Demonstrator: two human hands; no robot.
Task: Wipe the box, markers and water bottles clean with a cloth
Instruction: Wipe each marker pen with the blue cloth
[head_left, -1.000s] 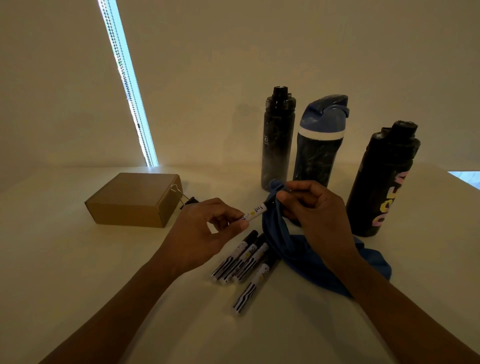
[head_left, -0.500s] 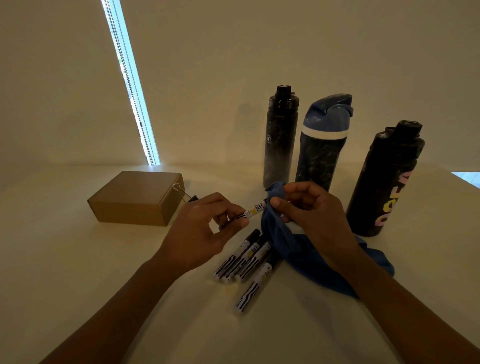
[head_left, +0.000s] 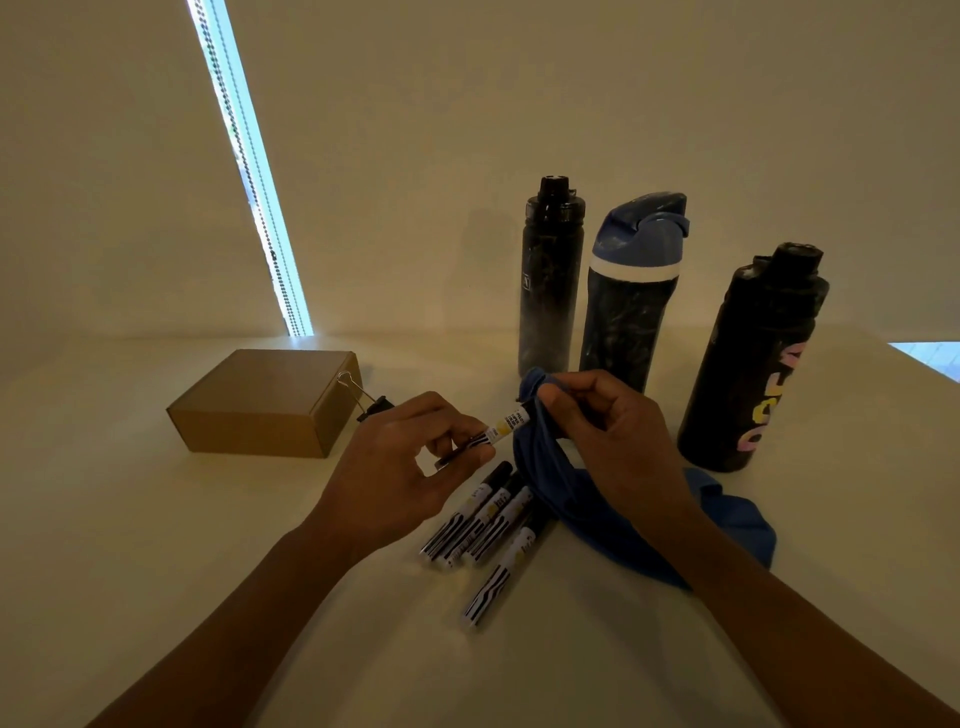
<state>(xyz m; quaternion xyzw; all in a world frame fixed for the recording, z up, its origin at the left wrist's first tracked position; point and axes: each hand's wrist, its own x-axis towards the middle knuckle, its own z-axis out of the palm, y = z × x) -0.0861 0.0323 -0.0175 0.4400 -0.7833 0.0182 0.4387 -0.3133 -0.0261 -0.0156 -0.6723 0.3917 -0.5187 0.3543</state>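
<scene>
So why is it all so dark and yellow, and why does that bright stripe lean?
Head view: the room is dim and yellowish; the only bright spots are the blue-white strip on the left and a patch at the right edge; the bottles look almost black; the wide lens likely makes the strip and the right bottle lean.

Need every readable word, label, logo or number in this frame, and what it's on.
Nothing reads cleanly.
Right black bottle: big pink and yellow letters up its side, turned partly away, unreadable.
Slim black bottle: small pale mark, too small.
Raised marker: label print blurred.
Loose markers: labels too small.
Box, cloth: no print visible.
</scene>
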